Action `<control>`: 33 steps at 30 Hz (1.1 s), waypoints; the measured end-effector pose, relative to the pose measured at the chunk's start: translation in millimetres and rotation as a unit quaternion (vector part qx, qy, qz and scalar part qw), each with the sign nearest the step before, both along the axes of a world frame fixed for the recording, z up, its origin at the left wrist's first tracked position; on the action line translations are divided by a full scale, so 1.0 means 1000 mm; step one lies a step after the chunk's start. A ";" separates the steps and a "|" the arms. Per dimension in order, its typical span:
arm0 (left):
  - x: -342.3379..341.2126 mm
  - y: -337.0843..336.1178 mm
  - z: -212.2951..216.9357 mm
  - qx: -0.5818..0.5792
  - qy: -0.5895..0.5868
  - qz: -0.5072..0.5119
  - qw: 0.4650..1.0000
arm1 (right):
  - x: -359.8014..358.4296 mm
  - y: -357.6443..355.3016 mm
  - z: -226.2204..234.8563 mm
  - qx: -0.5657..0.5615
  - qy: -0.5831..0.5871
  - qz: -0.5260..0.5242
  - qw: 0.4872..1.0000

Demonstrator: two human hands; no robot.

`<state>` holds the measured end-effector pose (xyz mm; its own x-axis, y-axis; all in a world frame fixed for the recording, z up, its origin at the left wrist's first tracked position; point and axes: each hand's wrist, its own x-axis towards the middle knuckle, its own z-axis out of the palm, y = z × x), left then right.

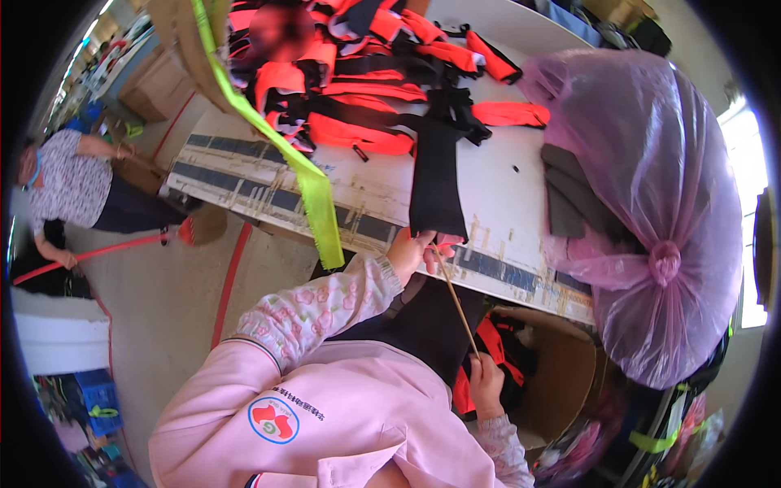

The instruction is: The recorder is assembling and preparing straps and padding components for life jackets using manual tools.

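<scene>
My left hand point(411, 254) is closed on the lower end of a black fabric strip point(438, 175), which lies up across the table. A thin light-brown stick point(456, 299) slants from the strip's end down to my right hand point(486, 384). The fingers of my right hand are closed round the stick's lower end. Its upper tip meets the fabric at my left fingers; whether it is inside the cloth I cannot tell. Beyond the strip lies a heap of black and bright orange fabric pieces point(358, 134).
The white table point(504, 187) has a taped, worn front edge. A tied pink plastic bag point(651, 187) bulges at the right beside folded grey cloth point(582, 195). A yellow-green strip point(317, 203) hangs at the left. Below stands an open carton point(561, 374). A person point(73, 179) holds a broom point(122, 246).
</scene>
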<state>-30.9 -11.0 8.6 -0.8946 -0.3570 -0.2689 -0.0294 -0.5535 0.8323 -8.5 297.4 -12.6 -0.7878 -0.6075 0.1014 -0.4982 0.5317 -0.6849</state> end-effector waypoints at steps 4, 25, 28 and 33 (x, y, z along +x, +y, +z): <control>0.006 0.002 -0.020 0.034 -0.035 -0.068 0.996 | -0.029 0.013 0.002 -0.051 0.046 -0.129 0.989; 0.021 0.037 -0.039 -0.029 0.011 -0.083 0.996 | -0.293 -0.074 0.035 0.372 0.349 -0.041 0.859; 0.022 0.038 -0.028 -0.038 -0.009 -0.102 0.994 | -0.271 -0.056 0.054 0.254 0.385 -0.008 0.887; 0.020 0.022 -0.016 -0.004 -0.097 -0.140 0.985 | -0.157 -0.069 0.150 -0.034 0.211 -0.027 0.976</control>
<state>-10.5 11.4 -7.4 -0.8901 -0.1065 -0.4432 -0.3391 -0.4950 0.8000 -165.6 228.8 137.7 -0.6976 -0.5464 0.4634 -0.7164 0.5250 -0.4595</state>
